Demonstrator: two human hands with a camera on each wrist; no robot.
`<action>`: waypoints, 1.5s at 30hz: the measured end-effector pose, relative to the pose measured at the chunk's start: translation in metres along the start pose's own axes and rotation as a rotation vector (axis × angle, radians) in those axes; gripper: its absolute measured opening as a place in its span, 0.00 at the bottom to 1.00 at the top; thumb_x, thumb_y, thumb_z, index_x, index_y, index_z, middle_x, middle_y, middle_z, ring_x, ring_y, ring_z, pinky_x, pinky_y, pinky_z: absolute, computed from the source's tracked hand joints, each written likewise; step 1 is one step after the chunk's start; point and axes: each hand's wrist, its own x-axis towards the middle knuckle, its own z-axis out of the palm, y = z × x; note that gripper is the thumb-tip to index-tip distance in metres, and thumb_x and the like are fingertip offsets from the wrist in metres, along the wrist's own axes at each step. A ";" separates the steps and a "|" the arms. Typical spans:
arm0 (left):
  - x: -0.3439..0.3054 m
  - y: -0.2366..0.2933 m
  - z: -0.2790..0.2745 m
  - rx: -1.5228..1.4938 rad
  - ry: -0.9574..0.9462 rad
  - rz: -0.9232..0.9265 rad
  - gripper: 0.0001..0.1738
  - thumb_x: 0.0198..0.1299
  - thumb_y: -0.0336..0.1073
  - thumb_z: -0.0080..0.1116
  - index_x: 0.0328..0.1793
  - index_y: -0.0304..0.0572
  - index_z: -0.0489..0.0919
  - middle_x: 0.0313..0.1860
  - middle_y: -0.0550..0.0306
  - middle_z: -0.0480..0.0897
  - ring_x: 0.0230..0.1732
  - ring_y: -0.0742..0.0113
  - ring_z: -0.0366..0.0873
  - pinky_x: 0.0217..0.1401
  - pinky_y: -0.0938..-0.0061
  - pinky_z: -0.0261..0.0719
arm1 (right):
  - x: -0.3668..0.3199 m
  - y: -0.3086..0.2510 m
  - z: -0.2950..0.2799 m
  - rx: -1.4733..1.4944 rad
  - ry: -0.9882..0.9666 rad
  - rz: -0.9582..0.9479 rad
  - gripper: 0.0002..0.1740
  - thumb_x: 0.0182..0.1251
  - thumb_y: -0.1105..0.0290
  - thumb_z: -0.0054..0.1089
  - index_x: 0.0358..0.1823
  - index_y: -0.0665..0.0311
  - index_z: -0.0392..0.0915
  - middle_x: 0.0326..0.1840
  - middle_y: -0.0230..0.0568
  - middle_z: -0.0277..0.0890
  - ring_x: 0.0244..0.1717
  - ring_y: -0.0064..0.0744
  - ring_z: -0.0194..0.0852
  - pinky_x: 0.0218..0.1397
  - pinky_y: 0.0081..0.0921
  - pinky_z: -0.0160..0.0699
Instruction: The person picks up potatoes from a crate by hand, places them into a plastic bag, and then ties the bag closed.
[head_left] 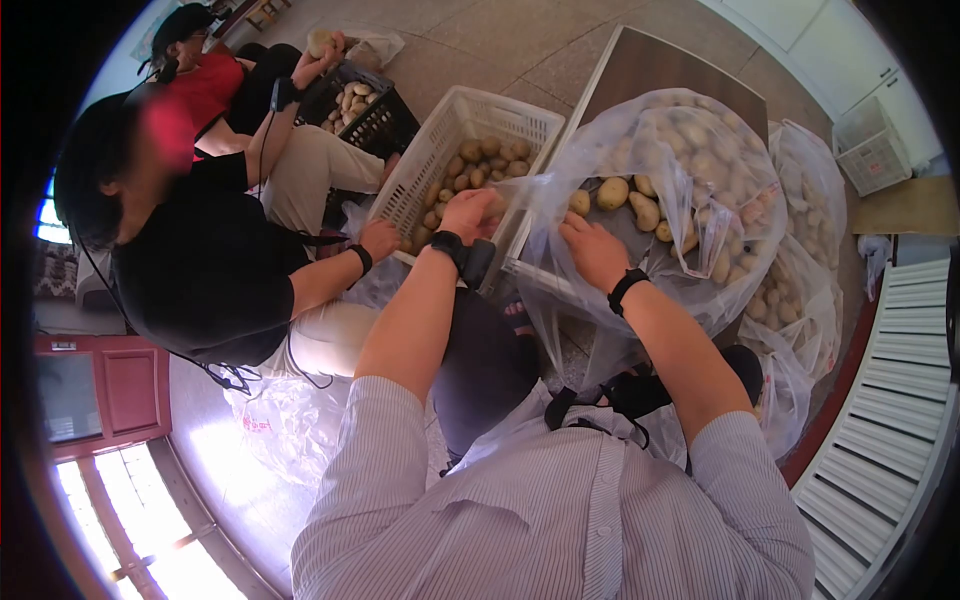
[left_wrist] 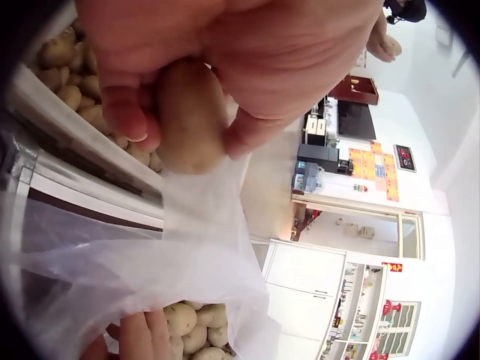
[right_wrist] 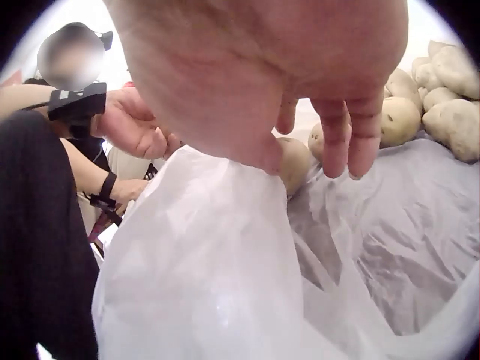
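Observation:
My left hand (head_left: 466,218) holds a potato (left_wrist: 192,120) between thumb and fingers, above the near end of the white crate (head_left: 398,205). Clear plastic of the bag (left_wrist: 202,202) hangs just below that potato in the left wrist view. Inside the mouth of the bag, my right hand (head_left: 597,257) reaches over the tabletop, its thumb and fingers bent around another potato (right_wrist: 295,163). Several loose potatoes (head_left: 612,193) lie beyond its fingertips, and a large heap (head_left: 700,150) fills the far part of the bag.
Potatoes (head_left: 480,160) lie in the white crate, left of the brown table (head_left: 650,70). A person in black (head_left: 210,240) sits close on the left, one hand at the crate. Another person in red (head_left: 205,90) is behind a black crate (head_left: 390,125). More filled bags (head_left: 805,220) stand on the right.

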 end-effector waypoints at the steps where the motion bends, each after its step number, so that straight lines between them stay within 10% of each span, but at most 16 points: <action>1: 0.003 -0.003 -0.004 0.003 0.010 -0.007 0.17 0.63 0.45 0.65 0.55 0.49 0.79 0.39 0.58 0.82 0.31 0.64 0.79 0.32 0.67 0.82 | 0.001 -0.001 0.000 -0.025 -0.016 0.006 0.20 0.62 0.78 0.50 0.57 0.56 0.73 0.63 0.36 0.69 0.48 0.52 0.76 0.50 0.45 0.81; 16: 0.048 -0.033 -0.049 0.472 -0.092 0.052 0.10 0.63 0.38 0.60 0.44 0.40 0.82 0.41 0.52 0.83 0.41 0.54 0.82 0.33 0.63 0.84 | -0.016 0.014 0.007 -0.095 -0.045 0.073 0.19 0.63 0.72 0.54 0.55 0.49 0.76 0.52 0.49 0.70 0.48 0.55 0.78 0.48 0.48 0.81; 19: 0.089 -0.049 -0.082 1.460 -0.281 0.631 0.14 0.57 0.39 0.67 0.45 0.40 0.82 0.43 0.48 0.85 0.44 0.47 0.83 0.40 0.58 0.85 | -0.029 0.017 0.006 -0.049 0.000 0.116 0.19 0.61 0.72 0.56 0.55 0.50 0.76 0.53 0.48 0.70 0.49 0.55 0.78 0.50 0.48 0.81; 20: 0.069 -0.031 -0.069 1.956 -0.307 0.621 0.17 0.53 0.40 0.71 0.45 0.41 0.82 0.44 0.46 0.86 0.47 0.43 0.83 0.46 0.56 0.84 | -0.032 0.017 0.004 -0.028 -0.010 0.152 0.20 0.60 0.73 0.57 0.55 0.50 0.76 0.53 0.48 0.70 0.50 0.55 0.78 0.52 0.48 0.80; 24: 0.074 -0.034 -0.071 1.953 -0.259 0.440 0.22 0.45 0.41 0.75 0.45 0.42 0.82 0.48 0.42 0.84 0.53 0.39 0.80 0.54 0.55 0.81 | -0.047 0.024 0.001 0.004 -0.013 0.156 0.22 0.57 0.74 0.59 0.55 0.51 0.75 0.55 0.48 0.70 0.52 0.56 0.77 0.55 0.48 0.80; 32: 0.058 -0.018 -0.051 2.016 -0.285 0.175 0.16 0.57 0.42 0.68 0.46 0.41 0.81 0.41 0.41 0.86 0.42 0.47 0.86 0.39 0.54 0.84 | -0.065 0.034 0.000 0.177 0.033 0.332 0.24 0.54 0.75 0.59 0.56 0.54 0.75 0.63 0.49 0.70 0.58 0.59 0.74 0.60 0.48 0.76; 36: 0.045 -0.021 -0.043 1.379 -0.075 0.268 0.12 0.64 0.38 0.61 0.50 0.43 0.81 0.36 0.48 0.86 0.35 0.59 0.86 0.29 0.64 0.82 | -0.070 0.045 0.006 0.275 0.111 0.342 0.24 0.54 0.75 0.59 0.55 0.55 0.75 0.61 0.51 0.71 0.58 0.61 0.73 0.60 0.47 0.75; 38: -0.014 0.009 0.008 0.296 0.258 0.079 0.12 0.67 0.36 0.58 0.54 0.45 0.80 0.36 0.55 0.85 0.31 0.68 0.83 0.24 0.73 0.78 | -0.072 0.049 0.009 0.345 0.203 0.347 0.23 0.53 0.75 0.59 0.54 0.56 0.76 0.60 0.55 0.71 0.57 0.62 0.73 0.62 0.47 0.74; 42: -0.038 0.021 0.035 0.209 0.155 0.124 0.13 0.68 0.36 0.59 0.56 0.45 0.80 0.38 0.59 0.83 0.29 0.68 0.80 0.24 0.76 0.77 | -0.069 0.067 0.021 0.298 0.260 0.292 0.22 0.57 0.74 0.58 0.56 0.59 0.74 0.53 0.51 0.75 0.47 0.54 0.78 0.54 0.43 0.78; 45: -0.049 0.023 0.051 0.199 -0.007 0.232 0.14 0.67 0.36 0.61 0.56 0.42 0.80 0.41 0.60 0.83 0.31 0.70 0.80 0.28 0.76 0.77 | -0.061 0.061 0.006 0.951 0.062 0.745 0.22 0.61 0.72 0.59 0.59 0.60 0.72 0.46 0.43 0.77 0.37 0.39 0.79 0.42 0.37 0.78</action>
